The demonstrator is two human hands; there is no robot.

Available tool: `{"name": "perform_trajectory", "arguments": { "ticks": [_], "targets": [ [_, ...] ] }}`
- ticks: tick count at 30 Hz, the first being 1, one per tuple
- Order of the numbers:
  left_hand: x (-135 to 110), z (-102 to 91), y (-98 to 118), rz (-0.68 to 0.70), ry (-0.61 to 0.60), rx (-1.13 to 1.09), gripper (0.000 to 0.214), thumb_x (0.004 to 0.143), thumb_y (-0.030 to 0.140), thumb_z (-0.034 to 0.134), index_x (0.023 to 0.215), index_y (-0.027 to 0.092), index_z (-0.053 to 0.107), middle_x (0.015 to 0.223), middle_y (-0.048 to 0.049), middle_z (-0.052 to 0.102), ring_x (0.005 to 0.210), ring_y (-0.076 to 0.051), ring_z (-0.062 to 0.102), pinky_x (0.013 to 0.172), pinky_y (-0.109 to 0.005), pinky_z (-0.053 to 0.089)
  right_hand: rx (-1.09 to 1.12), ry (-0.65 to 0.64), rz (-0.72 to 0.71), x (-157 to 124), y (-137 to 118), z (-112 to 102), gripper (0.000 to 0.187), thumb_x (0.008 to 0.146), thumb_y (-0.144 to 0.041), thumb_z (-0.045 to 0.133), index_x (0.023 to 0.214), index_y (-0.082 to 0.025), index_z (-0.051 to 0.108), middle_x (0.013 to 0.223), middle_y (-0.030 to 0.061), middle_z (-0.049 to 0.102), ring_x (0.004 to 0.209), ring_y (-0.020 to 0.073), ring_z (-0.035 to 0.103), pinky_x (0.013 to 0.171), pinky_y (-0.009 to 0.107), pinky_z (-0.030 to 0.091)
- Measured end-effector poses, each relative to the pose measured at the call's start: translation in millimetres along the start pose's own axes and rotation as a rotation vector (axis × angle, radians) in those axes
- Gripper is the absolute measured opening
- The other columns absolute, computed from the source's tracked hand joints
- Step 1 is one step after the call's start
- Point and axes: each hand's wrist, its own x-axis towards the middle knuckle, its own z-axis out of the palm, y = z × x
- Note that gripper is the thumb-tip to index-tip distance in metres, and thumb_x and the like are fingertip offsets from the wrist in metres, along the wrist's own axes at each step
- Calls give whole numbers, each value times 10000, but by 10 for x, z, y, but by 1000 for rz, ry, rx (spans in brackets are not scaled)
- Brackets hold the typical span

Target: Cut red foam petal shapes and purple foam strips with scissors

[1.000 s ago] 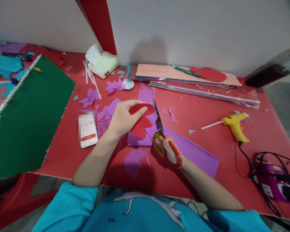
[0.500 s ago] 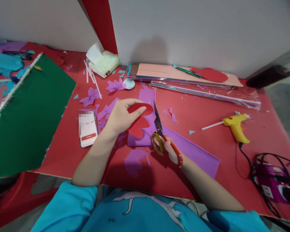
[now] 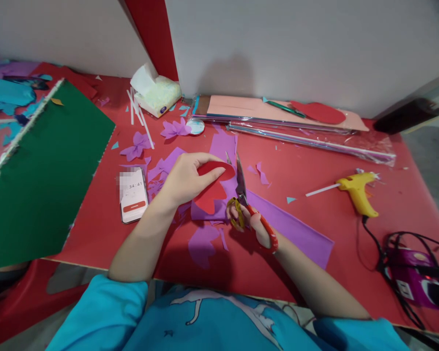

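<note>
My left hand (image 3: 185,178) pinches a red heart-shaped template (image 3: 212,187) against a purple foam sheet (image 3: 219,195), thumb on top and fingers curled round the far edge. My right hand (image 3: 254,222) grips scissors (image 3: 241,195) with yellow and red handles. Their blades are parted and point away from me, along the right edge of the red shape. The purple sheet runs on to the right across the red table (image 3: 314,195).
A phone (image 3: 132,194) lies left of my left hand, with a green sheet (image 3: 47,170) beyond it. Purple paper flowers (image 3: 137,146), white sticks and a tissue pack (image 3: 157,95) sit behind. A yellow glue gun (image 3: 356,192) with cable and packs of sheets (image 3: 278,114) are at the right.
The scissor blades have opened and the scissors have shifted slightly forward along the red shape's edge. My left hand has turned the red shape and purple sheet a little.
</note>
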Motion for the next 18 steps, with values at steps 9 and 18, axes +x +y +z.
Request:
{"name": "perform_trajectory", "arguments": {
  "ticks": [9, 18],
  "targets": [
    [-4, 33, -12, 21, -2, 32, 163, 761, 253, 585, 852, 167, 690, 851, -25, 712, 783, -158, 645, 737, -253, 489, 16, 20, 9, -8, -35, 19, 528, 761, -736, 285, 661, -221, 345, 673, -6, 324, 568, 139, 309, 508, 295, 315],
    [-7, 135, -9, 14, 58, -28, 151, 758, 243, 586, 839, 159, 682, 845, -19, 711, 761, -145, 647, 753, -249, 497, 127, 62, 96, -19, -120, 99, 600, 683, -810, 286, 704, -215, 360, 703, -7, 353, 531, 111, 264, 449, 261, 249]
  ]
}}
